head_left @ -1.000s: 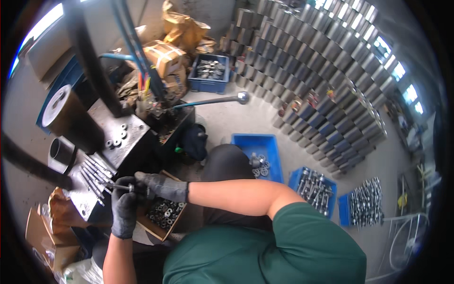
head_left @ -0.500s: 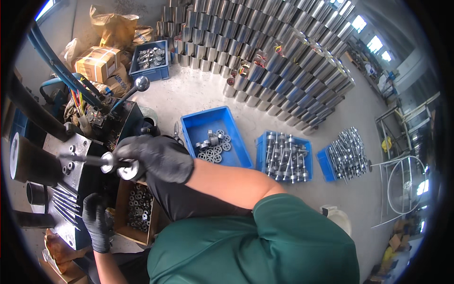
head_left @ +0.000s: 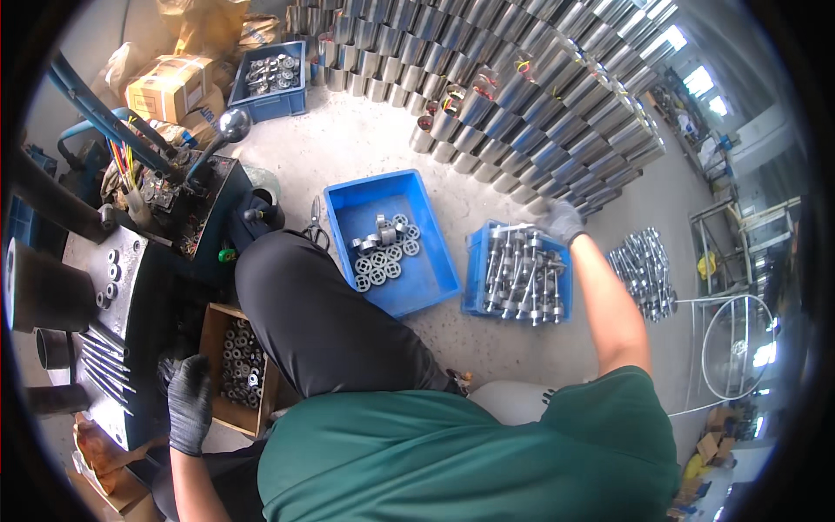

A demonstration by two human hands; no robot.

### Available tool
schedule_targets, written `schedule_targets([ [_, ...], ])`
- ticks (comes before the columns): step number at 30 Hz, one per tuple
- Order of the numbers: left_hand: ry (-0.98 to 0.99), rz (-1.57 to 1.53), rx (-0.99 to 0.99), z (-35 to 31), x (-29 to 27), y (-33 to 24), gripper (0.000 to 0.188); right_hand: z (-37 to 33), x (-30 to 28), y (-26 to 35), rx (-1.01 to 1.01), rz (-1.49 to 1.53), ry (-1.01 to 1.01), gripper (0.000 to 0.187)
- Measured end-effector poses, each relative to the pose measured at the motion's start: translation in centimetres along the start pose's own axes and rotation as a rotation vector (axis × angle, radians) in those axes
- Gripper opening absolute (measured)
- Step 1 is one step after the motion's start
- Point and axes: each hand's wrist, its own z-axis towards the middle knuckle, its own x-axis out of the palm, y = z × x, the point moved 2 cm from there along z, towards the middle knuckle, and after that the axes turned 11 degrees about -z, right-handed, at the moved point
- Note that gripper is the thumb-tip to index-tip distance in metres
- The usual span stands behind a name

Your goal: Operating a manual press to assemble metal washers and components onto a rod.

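Note:
My right hand (head_left: 561, 221), in a grey glove, reaches over the far right corner of a blue bin (head_left: 564, 304) of metal shafts (head_left: 524, 278) fitted with round collars. A pale, blurred shaft (head_left: 515, 228) extends left from its closed, smeared fingers across the bin's far edge. My left hand (head_left: 190, 402), gloved too, rests beside the machine's metal plate (head_left: 122, 335), fingers mostly extended and nothing visible in them. Dark shadow hides its fingertips. Thin rods (head_left: 106, 365) and several small rings (head_left: 113, 271) lie on that plate.
A blue tray (head_left: 435, 261) holds slotted metal discs. Near my left hand stands a cardboard box (head_left: 211, 344) of rings. Stacked steel cylinders (head_left: 522, 130) rise behind the bins. More shafts (head_left: 642, 274) lie at right. A ball-ended lever (head_left: 234, 125) juts from the machine.
My right hand has swung from the machine, where it held a shaft with metal discs, right to the shaft bin. My left hand stays near the plate. The view has shifted slightly.

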Motion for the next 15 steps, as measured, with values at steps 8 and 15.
schedule_targets([
  [8, 0.130, 0.035, -0.156, 0.6, 1.6, 4.2, 0.029, -0.9, 6.6, -14.1, 0.225, -0.511, 0.366, 0.047],
  [15, 0.155, 0.216, -0.151, 0.6, 2.6, 5.3, 0.015, -1.4, 17.6, -17.8, 0.708, 0.794, 0.148, 0.024],
])
